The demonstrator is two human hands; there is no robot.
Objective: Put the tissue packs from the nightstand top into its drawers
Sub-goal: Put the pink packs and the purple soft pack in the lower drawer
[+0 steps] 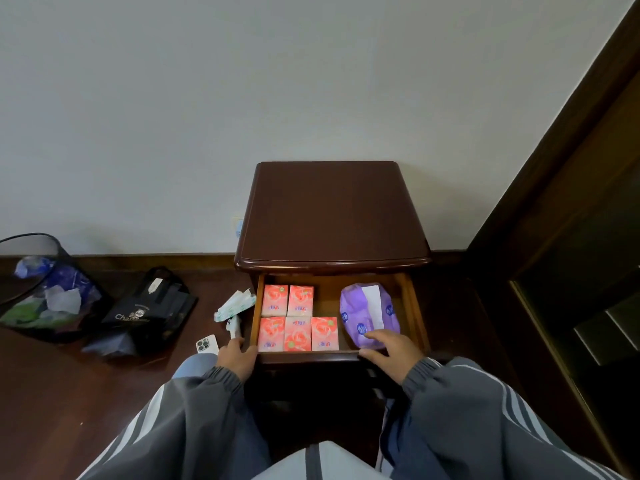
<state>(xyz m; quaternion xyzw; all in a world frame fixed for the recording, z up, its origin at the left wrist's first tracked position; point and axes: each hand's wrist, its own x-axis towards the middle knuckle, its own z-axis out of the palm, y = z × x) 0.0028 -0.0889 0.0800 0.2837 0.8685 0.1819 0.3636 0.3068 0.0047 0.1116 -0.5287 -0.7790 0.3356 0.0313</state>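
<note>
The only legible lettering is on the black shopping bag [149,308] on the floor, where white print begins "Cha" (the rest is too small and creased to make out). The pink tissue packs [299,318] in the drawer [412,306] carry blue characters too small to read. The purple tissue pack [360,317] beside them bears round blue logos and a white label, likewise illegible.

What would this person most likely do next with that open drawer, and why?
Probably push the drawer shut. The nightstand top shows no packs. Five pink tissue packs and a purple pack lie inside the drawer, and the left hand and right hand both hold its front edge.
</note>
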